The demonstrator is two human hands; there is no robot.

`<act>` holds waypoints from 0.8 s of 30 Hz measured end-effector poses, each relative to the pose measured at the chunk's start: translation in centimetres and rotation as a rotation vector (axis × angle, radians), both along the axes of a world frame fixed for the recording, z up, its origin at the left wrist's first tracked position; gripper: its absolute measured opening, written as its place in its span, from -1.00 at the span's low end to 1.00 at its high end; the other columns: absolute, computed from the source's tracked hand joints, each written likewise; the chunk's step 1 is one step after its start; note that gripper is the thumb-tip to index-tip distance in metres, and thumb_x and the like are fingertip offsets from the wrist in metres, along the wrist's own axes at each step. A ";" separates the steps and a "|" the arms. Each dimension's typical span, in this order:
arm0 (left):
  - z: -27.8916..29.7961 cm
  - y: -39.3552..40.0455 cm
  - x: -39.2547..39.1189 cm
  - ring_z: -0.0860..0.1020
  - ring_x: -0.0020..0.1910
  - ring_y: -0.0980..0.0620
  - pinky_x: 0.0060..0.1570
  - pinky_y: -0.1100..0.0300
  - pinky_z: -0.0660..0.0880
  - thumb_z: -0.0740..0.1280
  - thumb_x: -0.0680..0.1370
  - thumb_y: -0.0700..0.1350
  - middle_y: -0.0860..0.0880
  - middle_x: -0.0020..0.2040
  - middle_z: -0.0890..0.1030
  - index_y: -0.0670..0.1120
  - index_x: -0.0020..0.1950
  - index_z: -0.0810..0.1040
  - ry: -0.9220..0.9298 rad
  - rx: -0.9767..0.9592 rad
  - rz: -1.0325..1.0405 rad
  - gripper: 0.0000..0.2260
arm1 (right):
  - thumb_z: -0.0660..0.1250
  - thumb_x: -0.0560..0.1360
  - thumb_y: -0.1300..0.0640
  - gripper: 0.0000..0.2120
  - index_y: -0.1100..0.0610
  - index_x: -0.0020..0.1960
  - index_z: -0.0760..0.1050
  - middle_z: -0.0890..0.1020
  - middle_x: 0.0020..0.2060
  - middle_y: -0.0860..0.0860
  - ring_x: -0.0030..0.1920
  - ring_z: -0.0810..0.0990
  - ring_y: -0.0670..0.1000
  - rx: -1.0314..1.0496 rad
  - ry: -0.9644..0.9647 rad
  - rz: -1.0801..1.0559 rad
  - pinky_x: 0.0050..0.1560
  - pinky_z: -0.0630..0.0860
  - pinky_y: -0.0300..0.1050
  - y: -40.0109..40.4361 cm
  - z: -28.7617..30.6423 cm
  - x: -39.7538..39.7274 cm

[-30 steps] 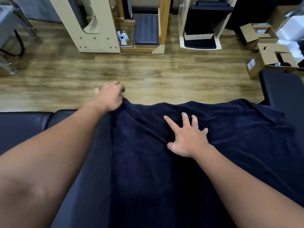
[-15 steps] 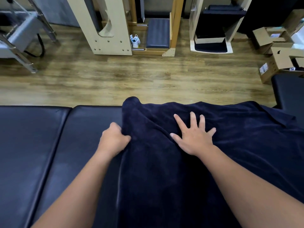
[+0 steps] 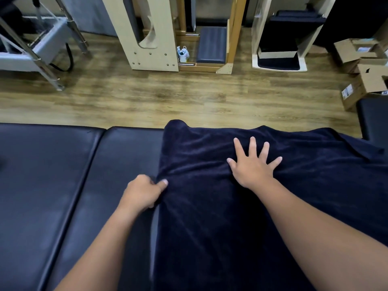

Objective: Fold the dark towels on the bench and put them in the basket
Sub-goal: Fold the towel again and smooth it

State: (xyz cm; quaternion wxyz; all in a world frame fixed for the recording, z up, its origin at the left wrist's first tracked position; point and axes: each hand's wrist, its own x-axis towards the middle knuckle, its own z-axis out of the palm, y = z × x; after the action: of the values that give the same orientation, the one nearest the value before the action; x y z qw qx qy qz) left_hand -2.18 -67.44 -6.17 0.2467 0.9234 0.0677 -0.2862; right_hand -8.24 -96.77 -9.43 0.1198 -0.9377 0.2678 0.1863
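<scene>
At centre frame the left hand [image 3: 144,191] pinches the left edge of the dark towel [image 3: 210,217], which lies spread across the bench [image 3: 63,175]. Right of it, the right hand [image 3: 253,165] presses flat, fingers splayed. Pulling that 1 edge could bunch the towel; no basket visible

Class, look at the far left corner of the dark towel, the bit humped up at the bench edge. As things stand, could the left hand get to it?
Probably yes. The left hand grips the towel edge nearer the person; bare bench and flat cloth lie between it and the far corner, with nothing in between.
</scene>
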 end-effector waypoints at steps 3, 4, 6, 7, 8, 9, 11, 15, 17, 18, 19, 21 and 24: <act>0.3 -0.2 -2.1 0.61 -0.16 -0.10 -0.10 0.05 0.58 0.46 0.44 0.18 -0.05 -0.21 0.64 -0.09 -0.22 0.49 -0.002 0.102 -0.174 -0.65 | -0.06 0.63 -0.33 -0.34 -0.15 0.62 -0.18 -0.16 0.63 0.08 0.58 -0.29 0.31 -0.038 -0.100 0.099 0.43 -0.13 0.56 1.9 0.5 -1.4; 0.3 -0.4 -2.9 0.59 -0.15 -0.07 -0.12 0.06 0.56 0.46 0.46 0.12 -0.02 -0.20 0.62 -0.07 -0.18 0.47 -0.028 0.070 -0.180 -0.70 | -0.02 0.62 -0.31 -0.34 -0.12 0.63 -0.09 -0.08 0.63 0.11 0.59 -0.22 0.30 -0.048 -0.146 0.141 0.44 -0.08 0.52 3.1 0.5 -2.3; 0.7 -0.7 -4.4 0.55 -0.10 -0.02 -0.13 0.09 0.49 0.42 0.47 -0.02 0.02 -0.13 0.60 -0.03 -0.08 0.45 -0.081 -0.013 -0.089 -0.82 | 0.19 0.59 -0.24 -0.36 -0.04 0.59 0.17 0.18 0.56 0.16 0.57 0.06 0.29 -0.088 -0.250 0.240 0.43 0.12 0.45 5.5 0.5 -4.6; 1.0 -0.7 -5.3 0.54 -0.07 -0.04 -0.10 0.09 0.47 0.38 0.46 -0.09 0.02 -0.10 0.59 -0.01 -0.05 0.45 -0.102 -0.026 -0.047 -0.85 | 0.32 0.53 -0.17 -0.39 0.00 0.52 0.30 0.32 0.47 0.16 0.49 0.24 0.28 -0.116 -0.300 0.286 0.38 0.25 0.40 6.5 0.5 -5.8; 1.0 -0.5 -6.2 0.53 -0.05 -0.06 -0.06 0.08 0.48 0.35 0.43 -0.13 0.01 -0.07 0.59 0.01 -0.05 0.45 -0.131 -0.017 -0.042 -0.86 | 0.41 0.47 -0.10 -0.42 0.02 0.43 0.41 0.41 0.36 0.14 0.36 0.37 0.26 -0.132 -0.349 0.317 0.29 0.36 0.32 7.3 0.3 -7.0; 1.0 -0.3 -7.3 0.53 -0.06 -0.08 -0.04 0.07 0.50 0.34 0.43 -0.12 0.01 -0.07 0.59 0.01 -0.07 0.46 -0.138 0.036 -0.067 -0.88 | 0.46 0.42 -0.05 -0.47 0.03 0.35 0.48 0.47 0.27 0.11 0.24 0.44 0.22 -0.132 -0.389 0.327 0.20 0.42 0.25 8.0 0.2 -8.3; 0.8 0.2 -9.8 0.56 -0.04 -0.12 -0.04 0.06 0.53 0.40 0.47 0.03 0.00 -0.06 0.58 0.02 -0.08 0.48 -0.087 0.166 -0.141 -0.84 | 0.48 0.39 -0.03 -0.53 0.01 0.27 0.54 0.50 0.17 0.06 0.12 0.48 0.17 -0.099 -0.405 0.327 0.08 0.44 0.17 9.3 -0.1 -10.5; -0.2 0.2 -12.5 0.59 -0.02 -0.16 -0.05 0.03 0.54 0.39 0.57 0.09 -0.03 -0.06 0.60 -0.06 -0.06 0.48 -0.131 0.220 -0.148 -0.76 | 0.41 0.44 -0.11 -0.41 0.02 0.43 0.44 0.46 0.37 0.08 0.33 0.45 0.18 -0.054 -0.285 0.317 0.21 0.42 0.26 10.7 -0.9 -12.6; -0.2 0.9 -12.6 0.60 -0.05 -0.16 -0.06 0.05 0.50 0.39 0.58 0.00 0.02 -0.21 0.56 -0.07 -0.12 0.52 -0.181 0.192 -0.070 -0.83 | 0.31 0.53 -0.16 -0.37 -0.01 0.55 0.30 0.32 0.52 0.08 0.50 0.29 0.21 -0.063 -0.228 0.326 0.34 0.32 0.33 10.5 -1.0 -12.6; -0.2 1.6 -12.5 0.60 -0.04 -0.16 -0.05 0.06 0.46 0.38 0.57 -0.03 0.07 -0.27 0.51 -0.06 -0.13 0.53 -0.204 0.200 -0.042 -0.86 | 0.23 0.57 -0.19 -0.36 -0.04 0.59 0.20 0.21 0.58 0.08 0.56 0.18 0.21 -0.057 -0.198 0.330 0.39 0.26 0.35 10.3 -0.9 -12.6; -0.2 2.4 -12.5 0.60 -0.02 -0.16 -0.05 0.07 0.43 0.38 0.57 -0.04 0.09 -0.29 0.48 -0.04 -0.13 0.52 -0.220 0.196 -0.003 -0.87 | 0.15 0.60 -0.22 -0.35 -0.08 0.62 0.09 0.10 0.62 0.07 0.60 0.06 0.21 -0.042 -0.173 0.332 0.43 0.19 0.35 10.0 -0.9 -12.6; -0.2 3.4 -13.0 0.58 -0.02 -0.15 -0.06 0.07 0.42 0.38 0.58 -0.02 0.06 -0.21 0.53 0.01 -0.12 0.47 -0.214 0.148 0.058 -0.87 | 0.04 0.63 -0.26 -0.32 -0.12 0.64 -0.12 -0.11 0.64 0.08 0.61 -0.16 0.23 -0.009 -0.135 0.339 0.48 0.04 0.38 9.9 -1.0 -12.4; -0.7 3.5 -14.7 0.54 0.08 -0.11 -0.03 0.09 0.39 0.34 0.58 0.16 0.03 0.02 0.52 0.00 0.08 0.42 -0.163 0.111 0.076 -0.74 | -0.01 0.59 -0.37 -0.28 -0.24 0.60 -0.30 -0.35 0.60 0.06 0.55 -0.41 0.29 0.051 -0.081 0.413 0.45 -0.22 0.48 10.6 -0.4 -12.6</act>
State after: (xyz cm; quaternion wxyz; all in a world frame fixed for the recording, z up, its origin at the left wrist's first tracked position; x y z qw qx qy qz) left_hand -16.92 -63.99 -6.87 0.2105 0.9526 0.0981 -0.1963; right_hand -20.87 -86.14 -9.85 0.1134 -0.9760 0.0600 0.1757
